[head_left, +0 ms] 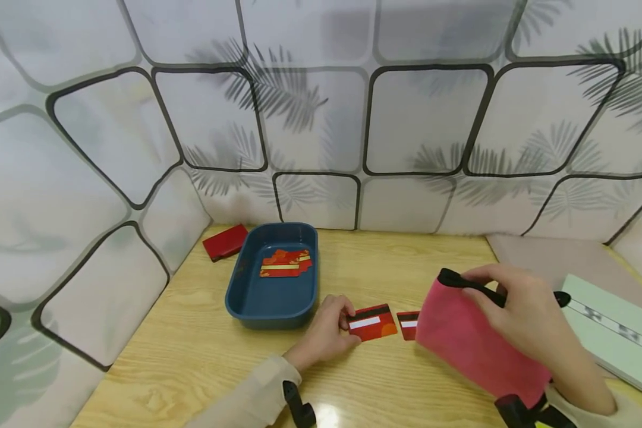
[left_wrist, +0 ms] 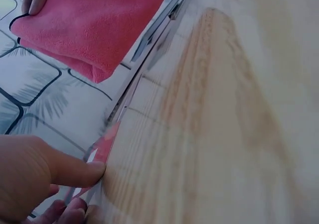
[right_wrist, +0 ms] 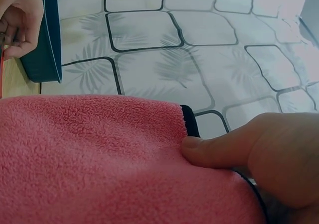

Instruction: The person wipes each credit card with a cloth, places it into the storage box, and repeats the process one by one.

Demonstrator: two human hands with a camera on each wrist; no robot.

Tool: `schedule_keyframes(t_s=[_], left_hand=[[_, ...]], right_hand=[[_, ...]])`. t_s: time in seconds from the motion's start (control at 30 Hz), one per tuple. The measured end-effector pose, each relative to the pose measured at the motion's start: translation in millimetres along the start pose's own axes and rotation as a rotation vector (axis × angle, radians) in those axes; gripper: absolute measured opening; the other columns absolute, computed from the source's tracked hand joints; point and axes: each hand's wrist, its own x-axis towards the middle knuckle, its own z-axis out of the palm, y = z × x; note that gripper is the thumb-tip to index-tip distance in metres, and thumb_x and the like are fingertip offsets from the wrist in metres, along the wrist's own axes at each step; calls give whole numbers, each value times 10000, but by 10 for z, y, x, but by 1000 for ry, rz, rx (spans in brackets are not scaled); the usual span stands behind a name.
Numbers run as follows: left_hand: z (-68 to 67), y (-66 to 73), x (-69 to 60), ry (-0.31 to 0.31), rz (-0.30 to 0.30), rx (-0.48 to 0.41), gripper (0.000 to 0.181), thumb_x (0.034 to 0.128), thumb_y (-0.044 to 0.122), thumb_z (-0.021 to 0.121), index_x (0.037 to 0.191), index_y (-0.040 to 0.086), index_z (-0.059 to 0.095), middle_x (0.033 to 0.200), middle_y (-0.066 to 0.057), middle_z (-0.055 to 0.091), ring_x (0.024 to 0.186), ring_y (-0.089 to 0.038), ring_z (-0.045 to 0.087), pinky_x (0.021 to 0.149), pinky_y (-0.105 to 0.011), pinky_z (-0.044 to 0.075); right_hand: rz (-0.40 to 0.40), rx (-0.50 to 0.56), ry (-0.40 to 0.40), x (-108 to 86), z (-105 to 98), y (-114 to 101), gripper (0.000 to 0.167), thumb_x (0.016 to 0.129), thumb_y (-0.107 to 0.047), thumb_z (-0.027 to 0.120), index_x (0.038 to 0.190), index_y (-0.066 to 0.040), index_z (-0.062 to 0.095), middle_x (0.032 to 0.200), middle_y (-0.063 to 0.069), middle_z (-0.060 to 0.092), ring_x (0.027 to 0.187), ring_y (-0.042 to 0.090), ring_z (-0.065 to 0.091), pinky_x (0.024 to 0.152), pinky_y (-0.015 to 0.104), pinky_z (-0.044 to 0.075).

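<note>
My left hand (head_left: pixel 326 333) pinches the left end of a red card (head_left: pixel 375 321) with a dark stripe and a white strip. In the left wrist view the thumb (left_wrist: pixel 82 171) presses on the card's face. Just right of it lies a second red card (head_left: pixel 407 321), partly hidden by a pink towel (head_left: pixel 468 336). My right hand (head_left: pixel 529 315) grips this folded towel by its black-trimmed edge. The right wrist view shows the thumb (right_wrist: pixel 214 149) on the towel's fuzzy side; the fingers behind are hidden.
A blue basin (head_left: pixel 236 297) stands left of centre, with several red and orange cards (head_left: pixel 280 268) inside. Behind its left side lies a dark red flat item (head_left: pixel 226 242). At the right are a pale green box-like item (head_left: pixel 631 339) and a grey-pink flat surface (head_left: pixel 545 255).
</note>
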Motion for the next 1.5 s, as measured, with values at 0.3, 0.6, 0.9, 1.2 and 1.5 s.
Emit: schedule_keyframes(t_s=[0.3,0.6,0.9,1.2,1.5], left_hand=[[-24,-14,39,-1,54,-52,418,658,-44,802,984,41,554,877,-68,527,614,-47,499,610,-168,439],[-50,25,108,-40,2,-216,283,716,-100,664,950,20,560,692,-46,527,571,-55,462,529,-170,412],[-99,328,201,55,-2,-254,360,772,-101,600,1110,24,579,891,-97,581,633,-87,480,546,-175,419],[-80,612,303,18,4,-463,485,812,-81,695,1257,70,574,957,-144,613,702,-193,654,596,-230,553],[-17,689,329,-63,7,-580,464,824,-164,609,1241,41,612,982,-198,680,700,-169,683,615,-262,578]], right_hand=[[-13,2,-2,25,54,-32,264,713,-43,819,937,-143,723,868,-19,707,656,-3,458,586,142,337],[-33,8,6,60,61,-48,264,713,-29,814,932,-137,713,849,-17,696,631,-9,419,560,151,313],[-10,-25,-88,9,72,-98,284,738,-59,803,995,-150,726,939,-41,710,825,172,640,688,306,502],[-79,9,-80,23,168,-255,302,739,-86,810,992,-217,710,900,-114,705,793,80,645,685,299,516],[-161,27,-30,-5,369,-224,290,707,-31,814,955,-165,744,835,-80,703,728,88,610,626,299,482]])
